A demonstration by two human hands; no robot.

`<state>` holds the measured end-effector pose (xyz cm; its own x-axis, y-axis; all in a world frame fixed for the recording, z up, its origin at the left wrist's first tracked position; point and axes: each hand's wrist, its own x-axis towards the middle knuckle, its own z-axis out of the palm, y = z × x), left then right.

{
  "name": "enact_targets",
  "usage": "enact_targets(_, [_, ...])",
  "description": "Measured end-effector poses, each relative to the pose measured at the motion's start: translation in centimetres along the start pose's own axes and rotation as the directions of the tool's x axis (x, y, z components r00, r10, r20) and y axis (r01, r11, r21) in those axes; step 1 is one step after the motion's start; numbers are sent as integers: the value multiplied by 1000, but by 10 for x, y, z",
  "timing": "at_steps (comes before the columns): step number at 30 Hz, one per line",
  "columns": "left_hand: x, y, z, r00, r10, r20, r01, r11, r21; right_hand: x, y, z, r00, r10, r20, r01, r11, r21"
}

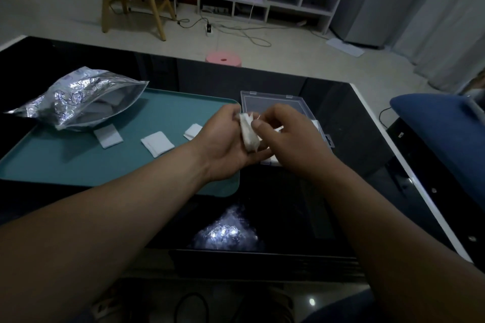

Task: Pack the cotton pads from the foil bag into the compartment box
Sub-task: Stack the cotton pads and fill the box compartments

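My left hand (225, 141) grips a stack of white cotton pads (248, 134) over the right edge of the teal tray (78, 165). My right hand (282, 136) pinches the top of the same stack with thumb and fingers. Behind both hands stands the clear compartment box (273, 102) with its lid open; most of its compartments are hidden by my hands. The silver foil bag (76, 98) lies open at the tray's back left. Three loose cotton pads lie on the tray: one (108, 136) by the bag's mouth, one (157, 143) in the middle, one (193, 131) near my left hand.
The tray and box rest on a glossy black table (341, 165) with a white rim. A blue chair (441, 123) stands at the right. A pink stool (223, 59) is beyond the table's far edge. A bright light reflects on the table near me.
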<state>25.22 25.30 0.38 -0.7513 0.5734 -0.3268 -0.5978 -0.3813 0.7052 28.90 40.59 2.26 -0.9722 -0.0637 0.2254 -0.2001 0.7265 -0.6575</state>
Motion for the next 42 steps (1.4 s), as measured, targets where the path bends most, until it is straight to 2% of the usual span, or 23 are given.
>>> enact_targets(3, [5, -2, 5, 997, 45, -64, -45, 999, 8, 1, -2, 3, 999, 47, 10, -48, 997, 57])
enact_targets(6, [10, -6, 13, 976, 143, -163, -121, 983, 139, 5, 1, 6, 998, 61, -6, -62, 996, -64])
enact_targets(8, [10, -7, 21, 961, 196, -193, -150, 961, 232, 9, 5, 4, 994, 106, -23, -107, 992, -69])
enact_targets(11, [12, -7, 28, 959, 223, -175, -153, 927, 343, 16, 13, -6, 974, 223, -40, -220, 972, 78])
enact_targets(12, [15, -6, 24, 944, 271, -188, -162, 877, 452, 18, 17, -12, 961, 273, -50, -263, 952, 158])
enact_targets(13, [17, -4, 20, 921, 343, -185, -168, 777, 607, 20, 22, -18, 944, 322, -68, -301, 929, 216])
enact_targets(15, [21, -2, 7, 873, 478, -90, -150, 440, 885, 21, 34, -27, 912, 402, -78, -370, 890, 267])
enact_targets(17, [21, -6, -3, 865, 498, 67, -129, 91, 987, 19, 45, -26, 892, 450, -36, -427, 867, 257])
enact_targets(18, [21, -10, -7, 868, 479, 134, -126, -49, 991, 19, 49, -23, 888, 460, -13, -445, 865, 230])
enact_targets(21, [24, -23, -11, 876, 426, 226, -86, -323, 943, 20, 57, -15, 895, 446, 28, -446, 890, 94])
enact_targets(23, [26, -27, -13, 862, 437, 259, -64, -412, 909, 21, 60, -12, 892, 449, 47, -450, 893, -5])
enact_targets(26, [29, -29, -16, 851, 453, 265, -51, -431, 901, 20, 61, -10, 865, 493, 88, -491, 870, -49])
enact_targets(30, [30, -33, -16, 880, 398, 257, -58, -448, 892, 22, 60, -9, 846, 526, 86, -521, 850, -77])
enact_targets(36, [29, -36, -16, 894, 369, 255, -41, -500, 865, 23, 61, -2, 849, 525, 58, -479, 812, -335])
enact_targets(38, [23, -32, -17, 874, 404, 269, -53, -473, 880, 25, 57, 1, 897, 442, -16, -411, 820, -398])
enact_targets(40, [14, -21, -20, 842, 458, 285, -58, -448, 892, 26, 49, 3, 943, 321, -83, -329, 873, -361])
enact_targets(42, [0, -2, -37, 840, 487, 238, -18, -413, 911, 29, 34, 15, 979, 192, -74, -206, 928, -312])
